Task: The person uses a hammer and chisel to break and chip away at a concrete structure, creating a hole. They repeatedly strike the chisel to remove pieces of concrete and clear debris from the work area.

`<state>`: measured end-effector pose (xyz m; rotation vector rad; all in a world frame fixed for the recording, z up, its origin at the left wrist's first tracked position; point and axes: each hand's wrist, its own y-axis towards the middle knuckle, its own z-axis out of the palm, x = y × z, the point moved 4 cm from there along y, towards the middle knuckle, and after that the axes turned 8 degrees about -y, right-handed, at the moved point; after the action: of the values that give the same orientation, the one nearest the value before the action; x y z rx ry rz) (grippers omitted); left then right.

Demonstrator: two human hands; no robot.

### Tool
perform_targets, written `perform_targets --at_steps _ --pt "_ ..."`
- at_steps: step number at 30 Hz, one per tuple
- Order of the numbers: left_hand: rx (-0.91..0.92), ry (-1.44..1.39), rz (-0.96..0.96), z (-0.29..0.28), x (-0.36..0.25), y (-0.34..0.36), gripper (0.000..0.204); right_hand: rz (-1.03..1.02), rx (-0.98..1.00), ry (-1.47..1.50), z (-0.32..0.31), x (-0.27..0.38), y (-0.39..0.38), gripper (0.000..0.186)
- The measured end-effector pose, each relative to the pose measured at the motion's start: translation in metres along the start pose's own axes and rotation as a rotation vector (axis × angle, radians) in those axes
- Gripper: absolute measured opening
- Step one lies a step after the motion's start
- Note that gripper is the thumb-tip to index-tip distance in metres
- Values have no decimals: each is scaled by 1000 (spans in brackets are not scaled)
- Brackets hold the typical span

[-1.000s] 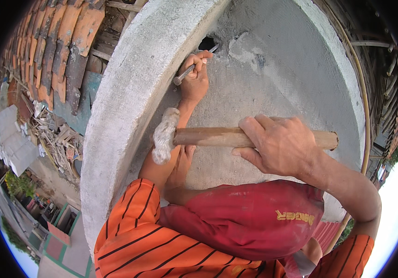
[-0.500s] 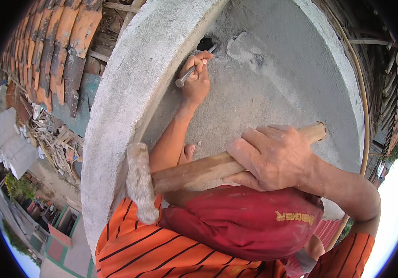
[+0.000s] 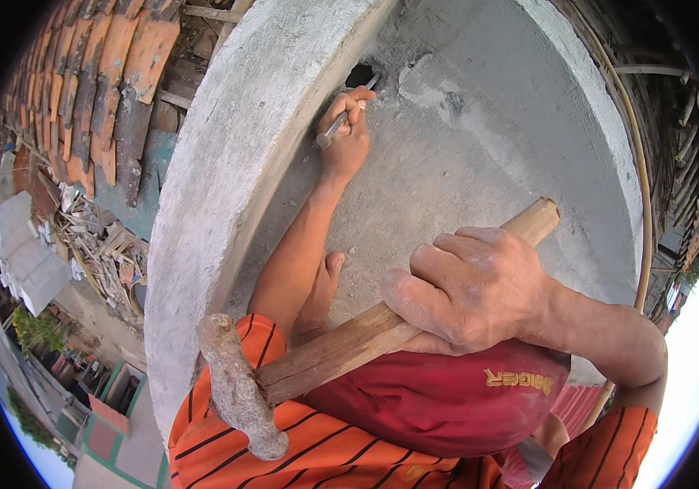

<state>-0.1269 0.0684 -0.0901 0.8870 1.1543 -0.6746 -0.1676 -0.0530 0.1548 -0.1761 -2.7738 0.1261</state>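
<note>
My left hand point(image 3: 345, 138) is closed round a metal chisel point(image 3: 335, 128) with a broad round head. Its far tip meets the edge of a dark hole point(image 3: 359, 76) in the concrete, where the low wall joins the grey surface. My right hand point(image 3: 472, 289) grips the wooden handle of a hammer point(image 3: 239, 387), knuckles upward. The dusty, worn hammer head hangs over my orange striped sleeve, well apart from the chisel. A bare foot point(image 3: 329, 273) shows beside my left forearm.
A thick pale concrete wall point(image 3: 203, 187) curves along the left, with a drop beyond it to rubble point(image 3: 105, 244) and buildings. Orange roof tiles point(image 3: 97, 73) lie at upper left. A yellowish hose or pipe point(image 3: 639, 163) runs along the right edge. A red cap point(image 3: 447, 399) is in front.
The hammer head has swung down and slightly left, away from the chisel, and the handle has tilted more steeply. My left hand and the chisel stay almost in place.
</note>
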Motion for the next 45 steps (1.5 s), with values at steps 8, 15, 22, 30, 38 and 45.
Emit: perform_targets --at_steps 8,15,22,30,38,45 --pt "-22 72 -36 -3 -8 4 28 336 172 -95 0 -41 -7 41" --pt "19 76 -72 2 -4 5 26 309 117 -113 19 -65 -9 42" --pt "-46 81 18 -3 -1 2 25 177 41 -29 -7 -20 -2 42" --pt "-16 139 -194 5 -12 -1 23 616 406 -101 12 -60 -14 38" --pt "10 150 -50 2 -9 6 20 321 126 -129 12 -57 -15 44" --pt "-83 148 46 -3 5 5 21 256 49 -74 -6 -32 -11 43"
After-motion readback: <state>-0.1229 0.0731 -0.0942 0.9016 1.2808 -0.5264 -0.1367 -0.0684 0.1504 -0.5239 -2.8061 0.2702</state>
